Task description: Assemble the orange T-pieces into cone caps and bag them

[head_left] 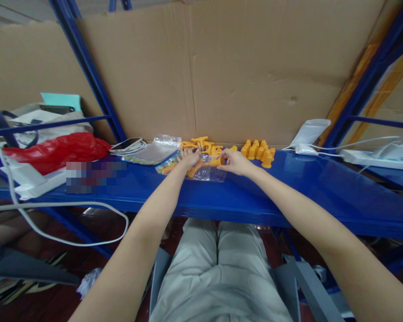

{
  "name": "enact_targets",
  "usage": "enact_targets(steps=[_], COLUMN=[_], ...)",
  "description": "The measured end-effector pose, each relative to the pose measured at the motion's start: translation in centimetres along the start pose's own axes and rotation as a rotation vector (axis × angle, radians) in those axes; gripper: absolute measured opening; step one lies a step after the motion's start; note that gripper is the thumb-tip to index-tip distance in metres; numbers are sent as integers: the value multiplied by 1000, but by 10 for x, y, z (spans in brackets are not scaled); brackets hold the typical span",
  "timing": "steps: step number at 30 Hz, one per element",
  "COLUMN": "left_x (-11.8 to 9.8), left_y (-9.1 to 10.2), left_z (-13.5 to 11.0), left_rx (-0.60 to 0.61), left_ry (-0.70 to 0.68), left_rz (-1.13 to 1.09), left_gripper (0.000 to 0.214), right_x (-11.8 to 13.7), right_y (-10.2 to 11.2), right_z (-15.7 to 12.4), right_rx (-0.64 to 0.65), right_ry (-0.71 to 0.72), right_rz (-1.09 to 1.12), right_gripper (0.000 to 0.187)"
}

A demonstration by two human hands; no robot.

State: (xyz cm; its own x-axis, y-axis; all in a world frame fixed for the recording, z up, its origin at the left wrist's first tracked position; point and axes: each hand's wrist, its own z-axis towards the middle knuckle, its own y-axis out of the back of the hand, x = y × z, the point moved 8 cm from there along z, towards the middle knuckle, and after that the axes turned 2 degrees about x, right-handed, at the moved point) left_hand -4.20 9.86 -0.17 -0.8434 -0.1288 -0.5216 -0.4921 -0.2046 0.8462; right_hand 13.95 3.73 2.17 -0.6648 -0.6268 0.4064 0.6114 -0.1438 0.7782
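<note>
My left hand (189, 158) lies over a clear plastic bag (215, 174) with a colourful printed part, its fingers spread. Orange plastic pieces (195, 169) show in or under the bag beside it. In the pinched fingers of my right hand (235, 162) is an orange plastic piece (223, 160), at the right end of the bag; its far side is hidden. Behind both hands is a loose heap of branched orange pieces (201, 144). Several small orange knob-like pieces (255, 150) stand grouped just right of my right hand.
On the blue shelf (289, 192), a flat printed bag (147, 153), a phone (127, 145) with white cable and a red plastic bag (60, 152) lie left. A white device (305, 147) and power strip (372, 158) are right. Cardboard (238, 67) walls the back.
</note>
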Motion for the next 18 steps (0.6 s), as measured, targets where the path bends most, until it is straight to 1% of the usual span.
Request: enact_targets(steps=[4, 9, 14, 18], left_x=[1, 1, 2, 1], left_y=[1, 2, 1, 1], left_z=[0, -2, -2, 1], left_rx=[-13, -24, -6, -19], left_ry=[16, 19, 13, -11], left_rz=[-21, -35, -16, 29], left_gripper=[68, 68, 71, 71], right_x=[17, 28, 27, 23], right_y=[3, 0, -7, -17], right_z=[-3, -6, -6, -5], right_rx=[29, 74, 102, 132], right_ry=[114, 220, 214, 191], right_rz=[-173, -224, -169, -133], right_gripper=[30, 28, 29, 29])
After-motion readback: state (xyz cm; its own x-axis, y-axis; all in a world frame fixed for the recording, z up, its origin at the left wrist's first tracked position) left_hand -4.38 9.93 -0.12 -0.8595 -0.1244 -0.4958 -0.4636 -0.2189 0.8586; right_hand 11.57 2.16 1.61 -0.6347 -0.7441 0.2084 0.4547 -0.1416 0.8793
